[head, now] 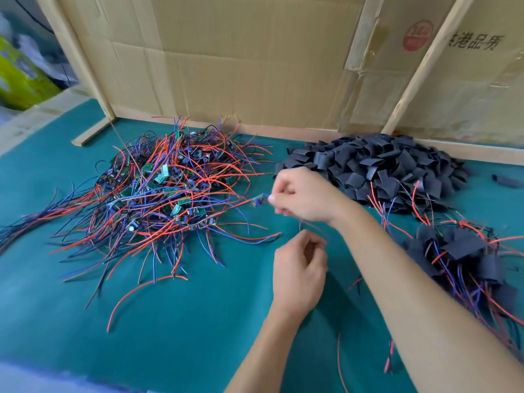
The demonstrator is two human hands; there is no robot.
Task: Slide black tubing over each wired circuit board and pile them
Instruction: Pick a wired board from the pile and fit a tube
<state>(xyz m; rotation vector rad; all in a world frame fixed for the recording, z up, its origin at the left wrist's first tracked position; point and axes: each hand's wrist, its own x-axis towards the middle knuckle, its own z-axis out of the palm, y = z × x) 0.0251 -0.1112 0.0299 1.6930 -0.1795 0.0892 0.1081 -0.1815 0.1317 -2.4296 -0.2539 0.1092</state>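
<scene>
A big tangle of wired circuit boards, small green boards with red, blue and black leads, covers the left middle of the green table. At the back right lies a heap of flat black tubing pieces. At the right sits a pile of boards in black tubing, with their wires sticking out. My right hand pinches one small circuit board just right of the tangle. Below it, my left hand is curled round that board's thin wires.
A cardboard wall with wooden battens stands along the table's back edge. One loose black tube lies at the far right. Stray red wires lie on the green mat near the front. A green bag sits off the table's left corner.
</scene>
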